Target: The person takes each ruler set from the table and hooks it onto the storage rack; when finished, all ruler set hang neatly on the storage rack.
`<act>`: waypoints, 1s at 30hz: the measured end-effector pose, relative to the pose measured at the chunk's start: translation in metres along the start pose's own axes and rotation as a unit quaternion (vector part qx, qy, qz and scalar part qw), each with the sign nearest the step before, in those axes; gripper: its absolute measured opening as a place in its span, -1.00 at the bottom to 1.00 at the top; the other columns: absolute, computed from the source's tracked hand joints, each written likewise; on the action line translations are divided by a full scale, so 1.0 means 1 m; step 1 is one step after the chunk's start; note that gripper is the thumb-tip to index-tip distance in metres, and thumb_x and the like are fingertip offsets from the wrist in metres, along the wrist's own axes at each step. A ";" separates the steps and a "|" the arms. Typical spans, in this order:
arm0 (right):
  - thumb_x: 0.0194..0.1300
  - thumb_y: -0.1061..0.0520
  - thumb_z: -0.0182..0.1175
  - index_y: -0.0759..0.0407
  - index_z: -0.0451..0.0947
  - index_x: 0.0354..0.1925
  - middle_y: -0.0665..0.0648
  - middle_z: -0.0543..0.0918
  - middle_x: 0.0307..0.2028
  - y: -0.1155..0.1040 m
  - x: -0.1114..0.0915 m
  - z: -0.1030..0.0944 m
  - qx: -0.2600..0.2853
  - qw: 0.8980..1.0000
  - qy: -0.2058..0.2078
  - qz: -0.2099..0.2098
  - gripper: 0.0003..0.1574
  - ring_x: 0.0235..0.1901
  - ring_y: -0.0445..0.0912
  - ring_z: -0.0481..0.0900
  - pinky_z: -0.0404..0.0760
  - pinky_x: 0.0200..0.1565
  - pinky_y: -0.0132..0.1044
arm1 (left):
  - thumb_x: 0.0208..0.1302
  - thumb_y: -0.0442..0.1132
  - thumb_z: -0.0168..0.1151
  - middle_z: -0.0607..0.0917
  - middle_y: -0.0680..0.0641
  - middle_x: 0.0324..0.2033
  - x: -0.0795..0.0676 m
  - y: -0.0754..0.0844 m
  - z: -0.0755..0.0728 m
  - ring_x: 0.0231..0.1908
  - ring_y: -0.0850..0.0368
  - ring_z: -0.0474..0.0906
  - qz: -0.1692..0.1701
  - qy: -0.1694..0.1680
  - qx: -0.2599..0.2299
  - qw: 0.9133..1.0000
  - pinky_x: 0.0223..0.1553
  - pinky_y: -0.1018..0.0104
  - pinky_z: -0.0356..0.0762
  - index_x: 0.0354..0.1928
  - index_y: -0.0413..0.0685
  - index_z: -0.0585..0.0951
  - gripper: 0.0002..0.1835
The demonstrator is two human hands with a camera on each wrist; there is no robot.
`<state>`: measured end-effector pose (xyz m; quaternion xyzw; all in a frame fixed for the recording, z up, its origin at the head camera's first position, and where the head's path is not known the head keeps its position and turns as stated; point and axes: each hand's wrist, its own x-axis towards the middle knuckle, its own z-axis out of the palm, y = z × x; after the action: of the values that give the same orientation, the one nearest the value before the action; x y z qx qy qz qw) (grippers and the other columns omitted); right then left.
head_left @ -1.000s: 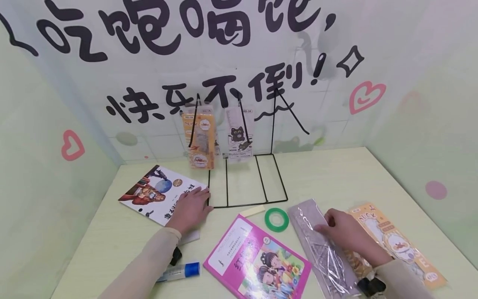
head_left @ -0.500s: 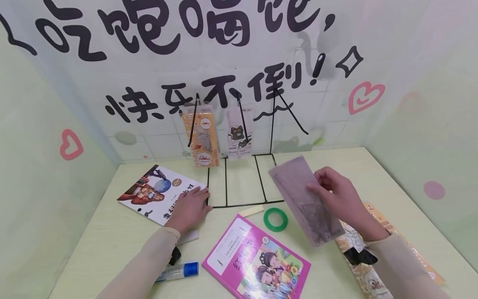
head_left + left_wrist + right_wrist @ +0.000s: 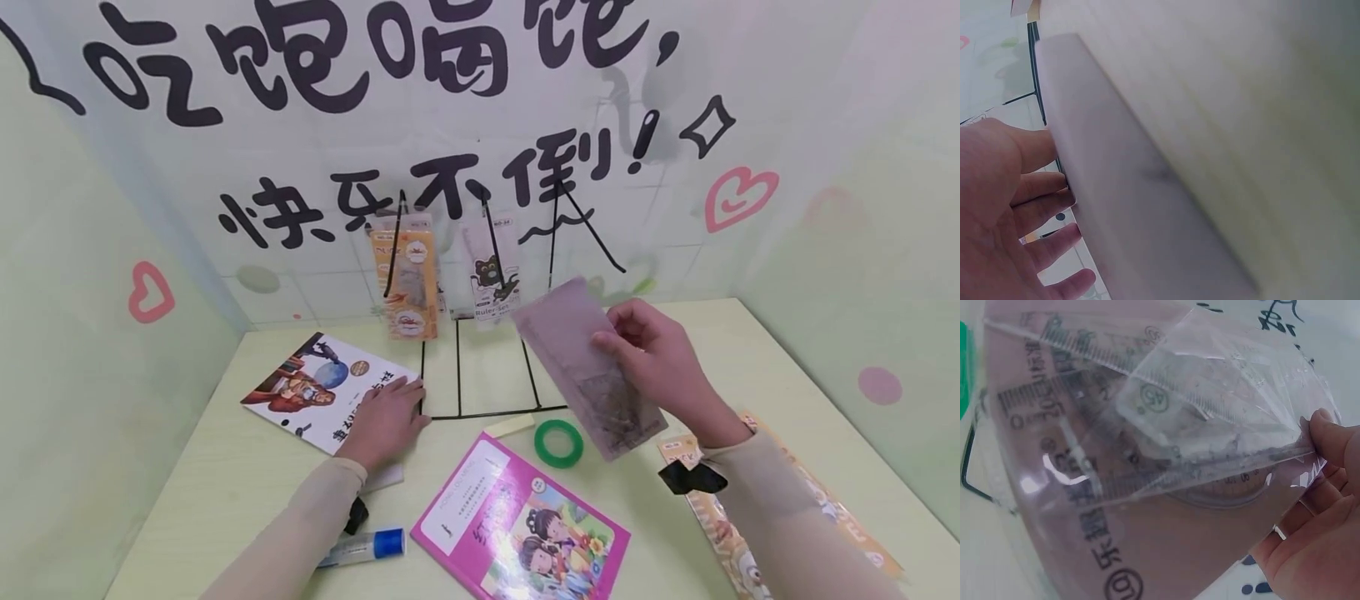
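My right hand [image 3: 652, 358] pinches a ruler set in a clear plastic sleeve [image 3: 577, 358] by its right edge. It is held up, slanted, in front of the black wire display rack [image 3: 495, 412]. In the right wrist view, clear rulers and a protractor [image 3: 1222, 490] show inside the sleeve against a mauve backing. My left hand [image 3: 382, 425] rests on the white picture book [image 3: 318, 379], fingers stretched to the left side of the rack's base. The left wrist view shows that hand's spread fingers beside a pale grey surface [image 3: 1110, 156].
From the rack's hooks hang an orange duck package [image 3: 411, 283] and a black-cat ruler set [image 3: 495, 267]. In front lie a green tape roll [image 3: 538, 443], a pink book [image 3: 517, 517] and a blue-capped tube [image 3: 386, 543]. Orange duck packages [image 3: 727, 542] lie under the right forearm.
My right hand has lifted the ruler set off the table and carried it up and left toward the rack. The hanging duck package has swung slightly. My left hand stays on the book.
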<state>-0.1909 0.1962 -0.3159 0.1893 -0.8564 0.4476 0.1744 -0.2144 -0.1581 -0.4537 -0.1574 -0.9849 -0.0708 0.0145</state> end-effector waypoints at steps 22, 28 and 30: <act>0.12 0.15 0.27 0.18 0.45 -0.30 0.06 0.61 -0.47 -0.010 0.012 0.014 0.022 0.999 -0.027 -0.021 -0.79 -0.47 -0.15 0.53 0.46 -0.44 -0.44 | 0.21 0.08 0.11 0.35 0.01 0.24 0.000 0.002 0.000 0.27 -0.05 0.14 0.000 0.005 -0.007 1.000 0.19 -0.18 0.10 0.18 -0.02 0.45 -0.46; 0.13 0.22 0.25 0.23 0.44 -0.33 0.10 0.61 -0.49 -0.018 0.015 0.018 0.023 0.999 -0.031 -0.023 -0.82 -0.51 -0.15 0.50 0.44 -0.47 -0.44 | 0.22 0.09 0.11 0.35 0.01 0.24 0.000 0.002 0.000 0.28 -0.03 0.13 -0.001 0.003 -0.006 1.000 0.19 -0.16 0.11 0.19 -0.02 0.44 -0.45; 0.13 0.27 0.24 0.27 0.43 -0.34 0.14 0.60 -0.50 -0.027 0.015 0.019 0.029 0.999 -0.032 -0.025 -0.84 -0.52 -0.15 0.48 0.43 -0.47 -0.45 | 0.22 0.08 0.11 0.35 0.01 0.24 -0.001 0.002 -0.001 0.28 -0.03 0.13 0.000 0.004 -0.008 1.000 0.19 -0.16 0.11 0.19 -0.02 0.44 -0.45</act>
<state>-0.1940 0.1638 -0.3004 0.2297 -0.8433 0.4615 0.1520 -0.2131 -0.1568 -0.4527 -0.1577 -0.9842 -0.0792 0.0168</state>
